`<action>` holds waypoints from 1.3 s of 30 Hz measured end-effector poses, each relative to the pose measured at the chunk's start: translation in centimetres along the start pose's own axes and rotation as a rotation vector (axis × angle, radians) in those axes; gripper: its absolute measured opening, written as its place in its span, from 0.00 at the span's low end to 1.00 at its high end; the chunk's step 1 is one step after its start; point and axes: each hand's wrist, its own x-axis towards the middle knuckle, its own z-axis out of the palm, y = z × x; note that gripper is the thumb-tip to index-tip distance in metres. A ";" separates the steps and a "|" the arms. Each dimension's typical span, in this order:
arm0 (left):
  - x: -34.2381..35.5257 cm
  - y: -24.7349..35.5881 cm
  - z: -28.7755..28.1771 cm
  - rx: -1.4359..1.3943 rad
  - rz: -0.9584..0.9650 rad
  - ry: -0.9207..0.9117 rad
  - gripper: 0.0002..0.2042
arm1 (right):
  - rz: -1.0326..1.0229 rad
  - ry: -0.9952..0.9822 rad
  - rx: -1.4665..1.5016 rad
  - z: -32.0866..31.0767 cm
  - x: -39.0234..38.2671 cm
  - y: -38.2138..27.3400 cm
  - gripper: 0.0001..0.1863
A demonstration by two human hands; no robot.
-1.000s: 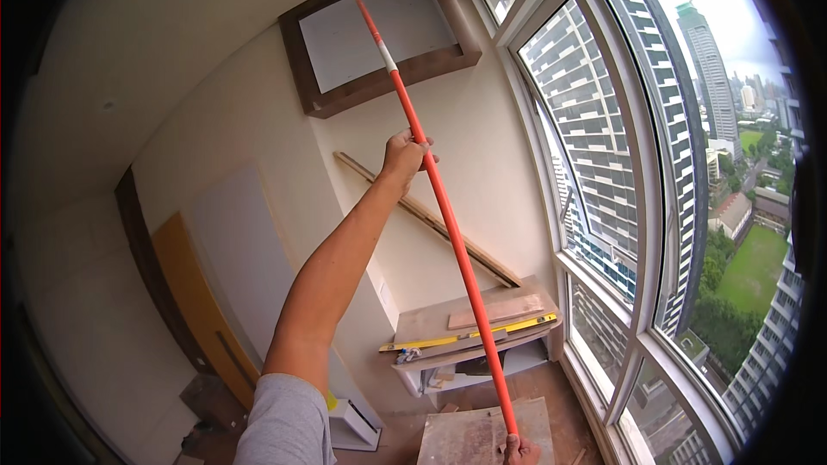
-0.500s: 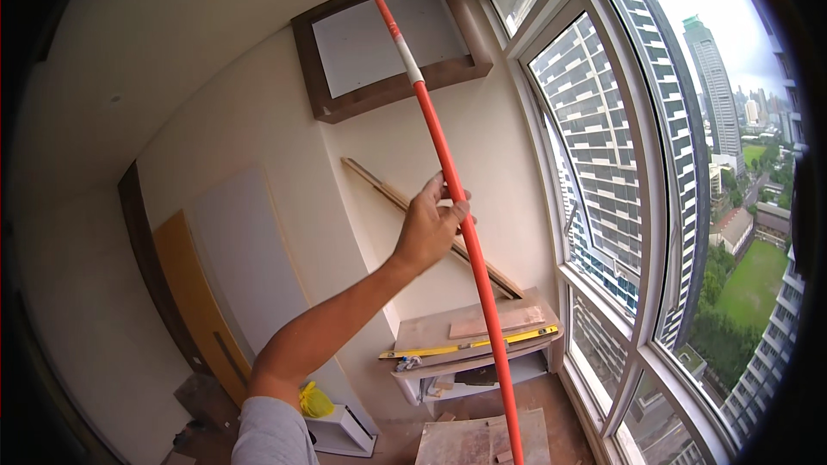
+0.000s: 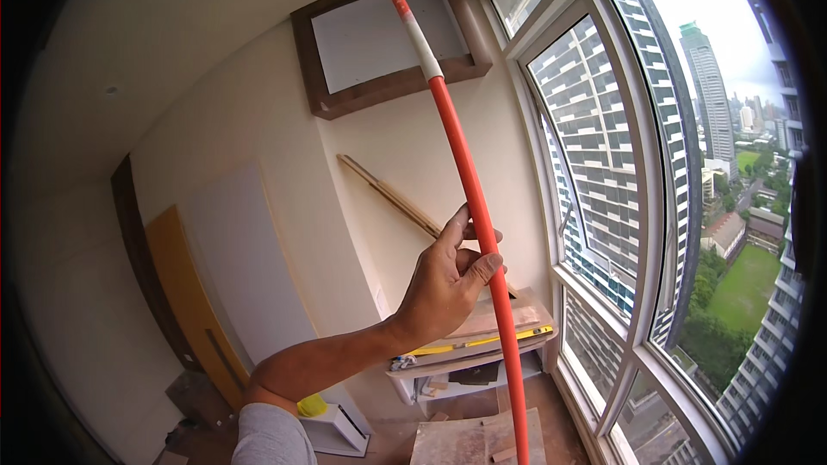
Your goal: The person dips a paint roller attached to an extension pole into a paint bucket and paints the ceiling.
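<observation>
My left hand (image 3: 448, 280) is closed round a long orange pole (image 3: 457, 142) with a white band, its thumb across the shaft and index finger behind it. The pole runs from beyond the top edge to the bottom edge, so neither end shows. Behind its upper part a brown-framed box with a white inner panel (image 3: 357, 39) is fixed high on the wall. A wooden strip (image 3: 379, 182) leans diagonally on the wall behind my hand. My right hand is out of view.
Tall windows (image 3: 594, 164) line the right side. A low shelf unit (image 3: 538, 336) holds boards and a yellow level (image 3: 482, 342). A dusty board (image 3: 452, 441) lies below. At left stand an orange panel (image 3: 185, 284) and a white unit (image 3: 336, 430) with a yellow object on it.
The pole has shifted up and to the right, its tip leaving the top edge. My left hand has moved down and closer. My right hand has dropped out of view.
</observation>
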 end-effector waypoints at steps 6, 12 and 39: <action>0.9 -2.0 -0.6 -0.046 0.001 0.022 0.31 | 0.014 0.017 0.007 -1.1 0.9 -3.7 0.30; 4.9 -5.3 -2.9 -0.006 0.011 0.081 0.26 | 0.071 0.013 -0.014 -2.3 -1.9 -2.3 0.31; 13.0 -9.4 -7.4 0.074 -0.110 0.243 0.23 | -0.047 0.074 -0.049 0.1 3.5 -5.2 0.27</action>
